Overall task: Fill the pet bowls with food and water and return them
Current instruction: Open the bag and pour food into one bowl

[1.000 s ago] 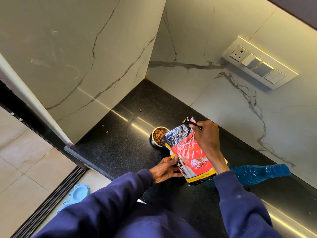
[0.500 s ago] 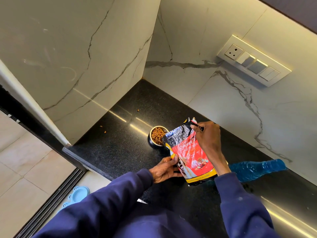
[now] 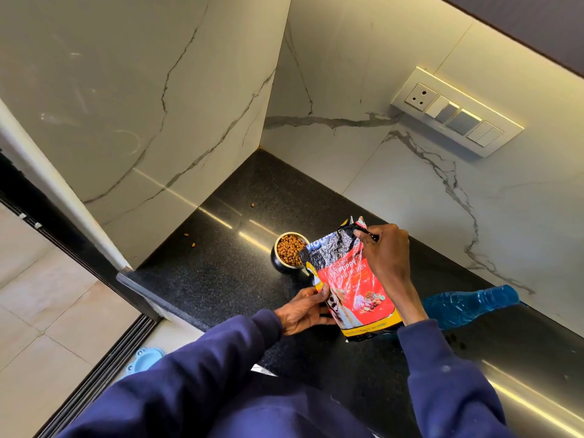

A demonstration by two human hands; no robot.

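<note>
Your left hand (image 3: pixel 301 311) has a closed grip on the lower left edge of the food bag (image 3: pixel 349 287), and your right hand (image 3: pixel 387 257) pinches its open top. The bag stands upright on the black desk (image 3: pixel 221 273), touching the bowl (image 3: pixel 289 252) of kibble toward the back corner. A blue bottle (image 3: pixel 467 306) lies near the wall edge.

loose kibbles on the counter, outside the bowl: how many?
3. One kibble lies toward the back corner; two sit nearer the left wall, at and. The bag and the hands may hide more on the counter.
</note>
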